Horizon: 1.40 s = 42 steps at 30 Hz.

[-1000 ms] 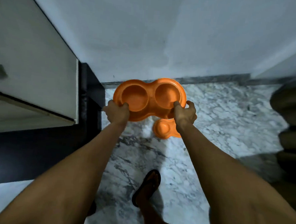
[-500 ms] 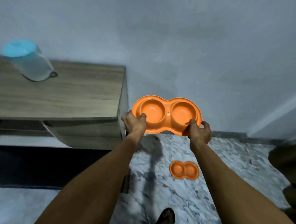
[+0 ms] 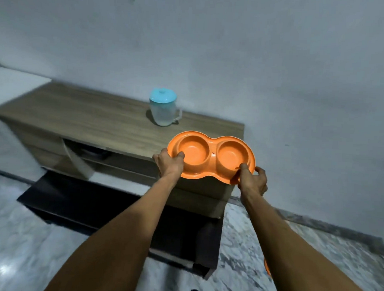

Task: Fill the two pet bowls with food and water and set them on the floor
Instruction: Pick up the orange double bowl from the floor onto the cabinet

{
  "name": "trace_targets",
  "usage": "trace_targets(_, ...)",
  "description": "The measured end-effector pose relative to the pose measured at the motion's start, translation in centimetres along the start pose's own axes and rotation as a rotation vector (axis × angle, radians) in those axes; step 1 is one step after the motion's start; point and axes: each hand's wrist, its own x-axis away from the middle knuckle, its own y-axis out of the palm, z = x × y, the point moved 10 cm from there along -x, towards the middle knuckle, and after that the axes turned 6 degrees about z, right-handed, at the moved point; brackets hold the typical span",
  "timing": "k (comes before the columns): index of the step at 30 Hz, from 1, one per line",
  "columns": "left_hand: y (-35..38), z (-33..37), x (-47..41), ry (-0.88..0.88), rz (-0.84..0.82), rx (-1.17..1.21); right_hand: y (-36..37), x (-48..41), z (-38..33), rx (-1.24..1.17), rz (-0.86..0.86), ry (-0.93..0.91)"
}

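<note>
Your left grip (image 3: 171, 164) and right grip (image 3: 252, 179) each curl round one end of the orange plastic double pet bowl (image 3: 210, 155), thumbs hooked over the rim, so it stays roughly level with both empty wells facing up. You hold it over the right corner of the wooden table (image 3: 99, 116), probably to set it down for filling. Beyond stands the clear plastic jug with a turquoise lid (image 3: 164, 109), handy for pouring.

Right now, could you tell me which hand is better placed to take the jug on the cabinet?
Probably the left hand: it grips the double bowl on the side nearer the jug; the right hand is farther.
</note>
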Motion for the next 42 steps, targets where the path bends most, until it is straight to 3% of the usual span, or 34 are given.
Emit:
trace_targets(10,-11.0,-3.3,-18.5,-0.036,0.162,-0.037,21.3,7.0,-1.7,0.047,-0.176,-0.006)
trace_targets(21,-15.6,-7.4,-37.0,-0.107,0.149,-0.125,38.8,11.3,-1.4,0.173,-0.174,0.062)
trace_targets(29,-12.7,-8.7,-47.5,-0.053,-0.032,-0.313,44.6,11.6,-0.9,0.219,-0.021,0.136)
trace_targets(35,-11.2,-7.6,-49.9,-0.042,-0.147,-0.446,46.2,11.5,-0.6,0.275,0.070,0.194)
trace_targets(42,-10.5,-7.6,-51.3,-0.001,-0.166,-0.519,46.8,11.5,0.1,0.328,0.118,0.209)
